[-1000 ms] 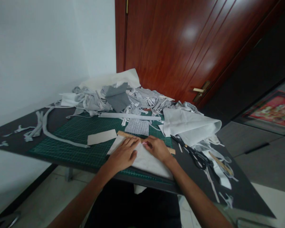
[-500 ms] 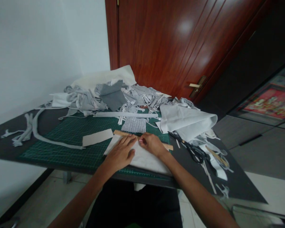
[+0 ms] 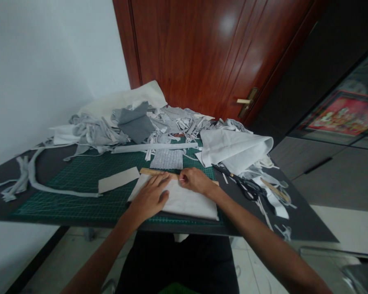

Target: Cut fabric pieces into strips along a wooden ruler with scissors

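Ruler (image 3: 146,172), wooden, ran left-right across far edge of white cloth (image 3: 188,201); left hand (image 3: 151,195) lay flat, fingertips on ruler; right hand (image 3: 195,180), nearer right end, pinched white sliver (image 3: 182,180).

The near white cloth (image 3: 193,202) looks matt and faintly creased; the ruler (image 3: 149,171) along its far edge is pale wood. The cutting mat (image 3: 70,179) resembles matt plastic, the grey swatch (image 3: 167,159) rough, ribbed knit. Far off, the door (image 3: 184,49) is glossy reddish wood, its handle (image 3: 244,101) brassy metal.
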A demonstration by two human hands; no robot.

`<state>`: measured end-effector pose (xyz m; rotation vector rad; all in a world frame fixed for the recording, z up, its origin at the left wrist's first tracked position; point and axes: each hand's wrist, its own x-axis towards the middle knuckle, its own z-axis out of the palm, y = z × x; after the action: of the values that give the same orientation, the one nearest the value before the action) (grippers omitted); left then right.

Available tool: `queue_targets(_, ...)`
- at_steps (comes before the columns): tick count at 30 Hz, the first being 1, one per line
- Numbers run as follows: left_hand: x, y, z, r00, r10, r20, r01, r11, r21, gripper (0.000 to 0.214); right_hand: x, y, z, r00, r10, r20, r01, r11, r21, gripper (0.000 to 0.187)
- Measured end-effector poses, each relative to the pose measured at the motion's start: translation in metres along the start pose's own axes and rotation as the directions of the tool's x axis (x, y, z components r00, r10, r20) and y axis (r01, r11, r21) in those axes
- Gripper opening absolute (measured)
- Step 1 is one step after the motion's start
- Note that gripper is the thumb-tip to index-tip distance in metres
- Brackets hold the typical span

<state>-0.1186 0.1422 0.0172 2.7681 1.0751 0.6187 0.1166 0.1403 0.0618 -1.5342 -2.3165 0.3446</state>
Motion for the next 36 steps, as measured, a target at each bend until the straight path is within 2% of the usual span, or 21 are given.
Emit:
queue_targets(20,0.0,0.002,-0.005,1.0,0.004,0.025,-0.004,1.0,-0.027,0.053,-0.076,0.056,-0.038,0.998,0.06,0.006,-0.06,0.998,0.03,0.013)
queue_targets(31,-0.002,0.004,-0.004,1.0,-0.011,0.01,0.011,1.0,-0.025,0.052,-0.107,0.087,-0.049,0.996,0.087,0.027,-0.088,0.995,0.037,0.01)
queue_targets(34,-0.001,0.005,-0.004,1.0,-0.017,0.007,0.017,0.999,-0.027,0.051,-0.111,0.082,-0.054,0.994,0.111,0.022,-0.113,0.984,0.139,0.009)
queue_targets(36,0.001,0.008,-0.005,1.0,-0.026,0.005,0.026,0.999,-0.019,0.049,-0.11,0.077,-0.054,0.991,0.136,0.016,-0.135,0.948,0.29,0.015)
